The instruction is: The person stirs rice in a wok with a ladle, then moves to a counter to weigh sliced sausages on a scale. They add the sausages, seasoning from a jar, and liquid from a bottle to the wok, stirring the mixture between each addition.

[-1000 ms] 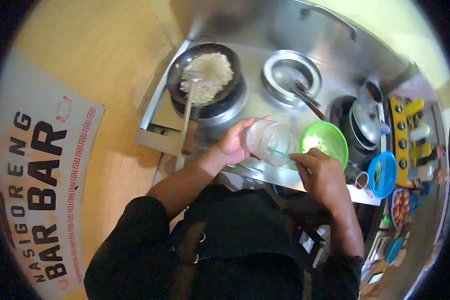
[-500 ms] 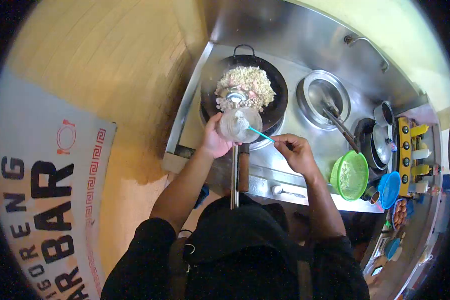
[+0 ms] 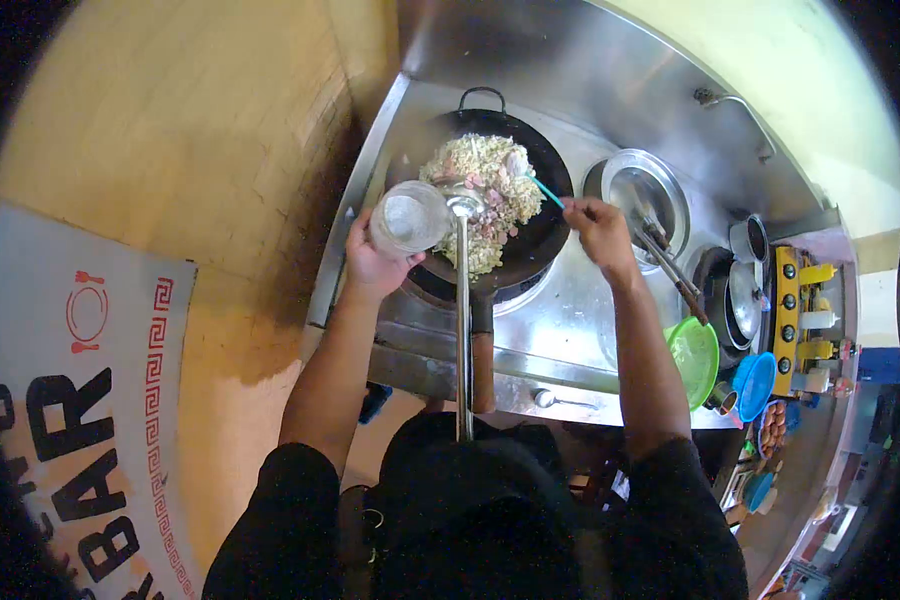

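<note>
My left hand [image 3: 372,266] is wrapped round a clear round tub [image 3: 410,218] of white powder, held over the left edge of the wok [image 3: 548,155]. Between the fingers of my right hand [image 3: 602,236] is the thin handle of a small turquoise spoon [image 3: 544,189]. Its bowl end, with white powder, is above the rice [image 3: 480,155] in the wok. Pinkish pieces are mixed through the rice. A long metal ladle [image 3: 463,310] rests in the wok beside the wok's wooden handle [image 3: 483,370], touched by neither hand.
Right of the wok stands a steel pan [image 3: 678,195] with long-handled utensils in it. Further right are a lidded pot [image 3: 745,290], a green basket [image 3: 700,360], a blue bowl [image 3: 754,388] and a rack of bottles [image 3: 785,322]. A metal spoon [image 3: 548,399] lies at the front edge.
The turquoise spoon has come out of the tub and moved forward over the rice with my right hand. My left hand has shifted left with the tub.
</note>
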Available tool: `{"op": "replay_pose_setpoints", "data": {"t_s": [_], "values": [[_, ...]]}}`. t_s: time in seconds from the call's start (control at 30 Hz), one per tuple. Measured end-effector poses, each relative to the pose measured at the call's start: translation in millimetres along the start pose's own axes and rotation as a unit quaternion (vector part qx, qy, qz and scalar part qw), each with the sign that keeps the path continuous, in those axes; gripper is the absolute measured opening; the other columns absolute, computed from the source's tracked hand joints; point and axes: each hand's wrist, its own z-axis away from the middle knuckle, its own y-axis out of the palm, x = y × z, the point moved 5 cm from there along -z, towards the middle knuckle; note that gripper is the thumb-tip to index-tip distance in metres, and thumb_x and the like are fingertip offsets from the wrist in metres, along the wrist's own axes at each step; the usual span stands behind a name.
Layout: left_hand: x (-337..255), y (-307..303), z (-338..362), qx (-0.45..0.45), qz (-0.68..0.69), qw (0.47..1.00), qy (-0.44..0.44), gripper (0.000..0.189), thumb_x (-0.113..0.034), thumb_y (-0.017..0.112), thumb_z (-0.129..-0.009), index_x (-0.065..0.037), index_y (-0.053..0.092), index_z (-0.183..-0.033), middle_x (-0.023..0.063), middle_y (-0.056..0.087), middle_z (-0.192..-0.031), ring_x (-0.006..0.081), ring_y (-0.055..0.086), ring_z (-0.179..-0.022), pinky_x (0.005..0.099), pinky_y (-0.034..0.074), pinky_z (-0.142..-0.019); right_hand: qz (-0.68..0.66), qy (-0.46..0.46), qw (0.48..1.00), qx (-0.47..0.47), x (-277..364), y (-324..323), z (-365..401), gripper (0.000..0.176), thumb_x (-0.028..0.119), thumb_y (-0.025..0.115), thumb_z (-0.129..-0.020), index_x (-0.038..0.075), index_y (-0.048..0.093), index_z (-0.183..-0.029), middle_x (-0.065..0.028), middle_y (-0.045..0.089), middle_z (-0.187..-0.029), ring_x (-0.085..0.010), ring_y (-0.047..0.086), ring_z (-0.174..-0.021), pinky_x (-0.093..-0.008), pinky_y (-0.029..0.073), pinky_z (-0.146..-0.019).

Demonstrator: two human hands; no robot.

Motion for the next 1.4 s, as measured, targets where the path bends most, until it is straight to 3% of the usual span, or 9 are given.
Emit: {"op": "replay_pose_setpoints", "data": {"t_s": [0.17, 0.23, 0.43, 0.57, 0.77, 0.87, 1.03, 1.17, 1.4], "values": [[-6, -13, 15, 0.016, 0.007, 1.0, 0.014, 0.051, -0.054, 0.038, -0.084, -0.017, 0.055, -0.113, 0.0061, 0.058, -0.112, 0.0272, 0.054, -0.097, 0.0405, 0.043, -0.068, 0.14, -0.02, 0.989, -0.039, -45, 29, -67, 0.019, 0.015, 0.058, -0.083, 0.009, 0.068, -0.097, -0.0128, 0.067, -0.088, -0.0257, 0.065, -0.079, -0.0345, 0.05, -0.072], [-4, -14, 20, -0.011, 0.005, 1.0, 0.018, 0.051, -0.055, 0.038, -0.083, -0.016, 0.055, -0.113, 0.0064, 0.058, -0.112, 0.0272, 0.054, -0.096, 0.0401, 0.043, -0.068, 0.32, -0.147, 0.927, -0.13, -42, 38, -70, 0.02, 0.012, 0.054, -0.084, 0.005, 0.067, -0.097, -0.0146, 0.065, -0.086, -0.0272, 0.063, -0.081, -0.0352, 0.048, -0.074], [6, 8, 30, -0.018, 0.003, 1.0, 0.002, 0.053, -0.055, 0.038, -0.083, -0.016, 0.054, -0.116, 0.006, 0.057, -0.113, 0.0266, 0.054, -0.097, 0.0394, 0.043, -0.068, 0.265, -0.163, 0.928, -0.205, 7, 14, -23, 0.022, 0.011, 0.055, -0.081, 0.012, 0.065, -0.101, -0.0144, 0.063, -0.087, -0.0323, 0.062, -0.084, -0.039, 0.05, -0.073], [14, -1, 18, -0.021, -0.021, 1.0, 0.002, 0.055, -0.055, 0.037, -0.083, -0.016, 0.054, -0.117, 0.0054, 0.059, -0.112, 0.0273, 0.056, -0.094, 0.0388, 0.045, -0.065, 0.147, -0.294, 0.944, -0.038, 79, 18, 60, 0.021, 0.007, 0.063, -0.076, 0.01, 0.065, -0.096, -0.0121, 0.062, -0.081, -0.03, 0.062, -0.077, -0.0378, 0.051, -0.067], [27, 35, 9, 0.014, -0.033, 0.999, -0.014, 0.054, -0.051, 0.037, -0.086, -0.013, 0.053, -0.121, 0.0059, 0.057, -0.117, 0.0257, 0.054, -0.105, 0.0445, 0.045, -0.083, 0.396, -0.211, 0.892, 0.054, 104, 55, 83, 0.017, 0.012, 0.063, -0.077, 0.01, 0.068, -0.093, -0.0108, 0.064, -0.08, -0.0288, 0.062, -0.069, -0.0353, 0.051, -0.062], [31, 40, 1, 0.046, -0.109, 0.992, 0.035, 0.054, -0.049, 0.038, -0.087, -0.01, 0.052, -0.122, 0.0062, 0.056, -0.121, 0.025, 0.052, -0.112, 0.0463, 0.041, -0.092, 0.253, -0.215, 0.939, 0.088, 71, 64, 78, 0.017, 0.009, 0.062, -0.077, 0.009, 0.068, -0.093, -0.0113, 0.065, -0.081, -0.0236, 0.064, -0.068, -0.0316, 0.051, -0.063], [38, 29, -2, 0.038, -0.09, 0.995, -0.015, 0.056, -0.05, 0.036, -0.088, -0.01, 0.05, -0.125, 0.0065, 0.054, -0.124, 0.0253, 0.05, -0.114, 0.0457, 0.04, -0.093, -0.179, -0.007, 0.975, 0.131, 5, 65, 78, 0.015, 0.006, 0.06, -0.083, 0.001, 0.068, -0.095, -0.0043, 0.066, -0.08, -0.0088, 0.057, -0.075, -0.0245, 0.047, -0.07], [38, 29, 0, 0.021, -0.091, 0.996, -0.011, 0.049, -0.052, 0.041, -0.086, -0.019, 0.051, -0.12, 0.002, 0.058, -0.115, 0.0223, 0.055, -0.102, 0.043, 0.044, -0.072, -0.108, -0.015, 0.989, 0.1, -3, 54, 86, 0.015, 0.006, 0.06, -0.082, 0.002, 0.068, -0.095, -0.0066, 0.067, -0.082, -0.0111, 0.059, -0.075, -0.0267, 0.048, -0.07], [42, 32, -9, 0.002, -0.092, 0.995, -0.03, 0.05, -0.053, 0.04, -0.085, -0.019, 0.052, -0.12, 0.0019, 0.058, -0.115, 0.0225, 0.054, -0.104, 0.0427, 0.042, -0.073, -0.104, -0.021, 0.989, 0.102, -19, 56, 77, 0.016, 0.007, 0.061, -0.082, 0.002, 0.068, -0.095, -0.007, 0.067, -0.081, -0.0104, 0.058, -0.072, -0.0258, 0.047, -0.069]]}}
